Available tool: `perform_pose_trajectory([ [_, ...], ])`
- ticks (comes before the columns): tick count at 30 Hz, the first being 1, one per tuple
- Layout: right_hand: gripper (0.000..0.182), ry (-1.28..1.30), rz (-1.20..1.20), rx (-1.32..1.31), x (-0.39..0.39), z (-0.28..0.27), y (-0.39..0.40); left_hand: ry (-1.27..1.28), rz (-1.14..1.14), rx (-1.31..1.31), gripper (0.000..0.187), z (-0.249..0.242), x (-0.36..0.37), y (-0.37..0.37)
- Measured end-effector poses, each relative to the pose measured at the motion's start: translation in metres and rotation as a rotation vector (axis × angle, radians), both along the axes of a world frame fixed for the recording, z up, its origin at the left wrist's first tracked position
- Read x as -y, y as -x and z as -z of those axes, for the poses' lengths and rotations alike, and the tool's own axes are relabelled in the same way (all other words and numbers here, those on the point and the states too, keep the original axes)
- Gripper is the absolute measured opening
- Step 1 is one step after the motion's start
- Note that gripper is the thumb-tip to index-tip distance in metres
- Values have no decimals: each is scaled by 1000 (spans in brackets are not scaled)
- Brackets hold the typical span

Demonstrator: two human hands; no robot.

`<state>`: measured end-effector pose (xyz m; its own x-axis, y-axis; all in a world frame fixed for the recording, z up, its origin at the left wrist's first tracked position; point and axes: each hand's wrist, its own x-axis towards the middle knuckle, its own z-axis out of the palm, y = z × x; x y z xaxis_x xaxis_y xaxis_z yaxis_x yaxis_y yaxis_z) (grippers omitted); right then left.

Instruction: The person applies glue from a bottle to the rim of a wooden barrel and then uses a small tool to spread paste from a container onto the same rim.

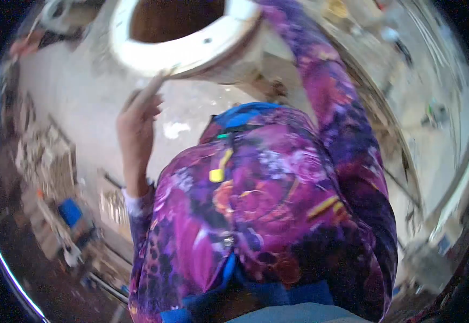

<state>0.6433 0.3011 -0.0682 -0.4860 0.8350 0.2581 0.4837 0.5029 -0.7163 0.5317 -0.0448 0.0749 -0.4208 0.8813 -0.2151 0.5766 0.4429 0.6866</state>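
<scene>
A large round piece with a thick white rim (186, 55) and a dark brown hollow stands before me at the top of the view. Several small dark spots mark its rim. My left hand (139, 118) is raised at its near left side, with the index finger stretched out and its tip right at the rim's lower edge. The other fingers bend loosely, and no object shows in them. On the right, my patterned purple sleeve (326, 81) reaches forward past the rim, and my right hand lies beyond the top edge, out of sight.
Pale, dusty floor (94, 102) surrounds the piece. To the left lie a stack of light-brown pieces (46, 161) and a blue item (70, 212). A long curved edge (390, 124) runs down the right side. Another person's hand (24, 47) shows at far left.
</scene>
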Motion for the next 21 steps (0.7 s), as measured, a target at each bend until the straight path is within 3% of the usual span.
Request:
perform_pose_trajectory([
  [2, 72, -153, -17, -33, -4, 6, -3, -150, 114, -247, 51, 5, 1, -3],
  [5, 60, -275, -8, -13, 2, -8, -7, -231, 120, -219, 47, 8, -2, -11],
  [21, 57, -333, -1, -24, 3, -9, -19, -357, 196, -539, 39, 38, -26, -35],
])
